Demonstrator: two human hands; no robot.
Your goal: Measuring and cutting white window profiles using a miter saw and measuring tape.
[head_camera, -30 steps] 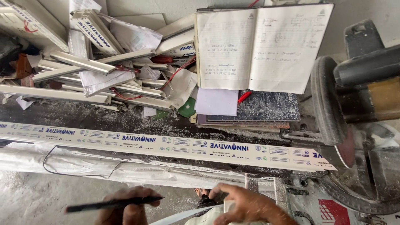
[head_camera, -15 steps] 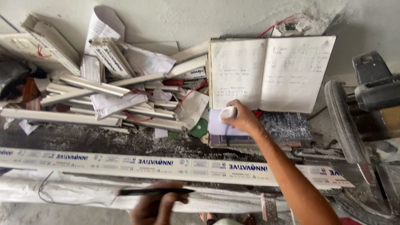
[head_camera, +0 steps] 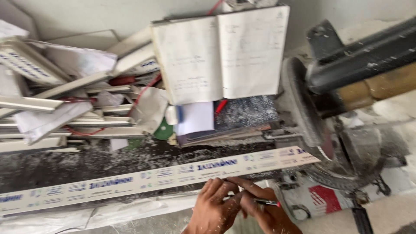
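Head view, looking down on a dusty bench (head_camera: 65, 162). Both hands met at the lower edge of the frame, just beside the near edge of a long white strip (head_camera: 143, 180). The strip was flat and narrow, printed along its length with repeated blue lettering and small marks, and lay slantwise across the bench, its right end reaching the round blade guard of a saw (head_camera: 310, 125). The left hand (head_camera: 214, 210) was loosely curled, its fingertips (head_camera: 216, 185) touching the strip's near edge; whether it gripped anything could not be told. The right hand (head_camera: 264, 212) was closed around a dark pen (head_camera: 265, 202) with a red end, the pen lying crosswise near the strip. Pale dust flecked both hands.

Behind the strip, an open notebook (head_camera: 221, 52) with handwritten pages stood propped against the wall, resting on a stack of a white paper sheet (head_camera: 197, 117) and a speckled dark slab (head_camera: 247, 112). To the left lay a heap of white offcuts (head_camera: 56, 108), mixed with crumpled paper and red cord. A green disc (head_camera: 164, 130) showed beneath the heap's right edge. Grey shavings covered the bench surface throughout.
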